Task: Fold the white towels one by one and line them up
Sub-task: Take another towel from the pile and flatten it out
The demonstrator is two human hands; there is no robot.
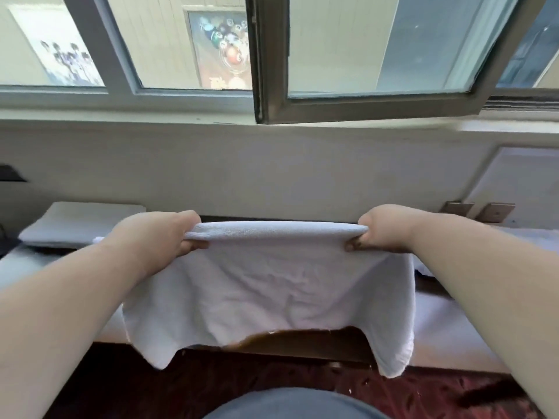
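Note:
A white towel [272,285] hangs stretched in the air between my two hands, above a brown table [302,340]. My left hand [160,234] grips its upper left corner and my right hand [384,228] grips its upper right corner. The top edge is doubled over between my fists. The towel's lower edge droops past the table's front edge, longer on the right. A folded white towel [72,222] lies flat at the far left. More white cloth [453,328] lies on the table to the right, partly hidden by my right forearm.
A pale wall [272,170] rises right behind the table, with a window sill and an open window frame [272,110] above it. Two small brown blocks [478,211] sit at the far right. Dark red patterned carpet [211,385] lies below the table's front.

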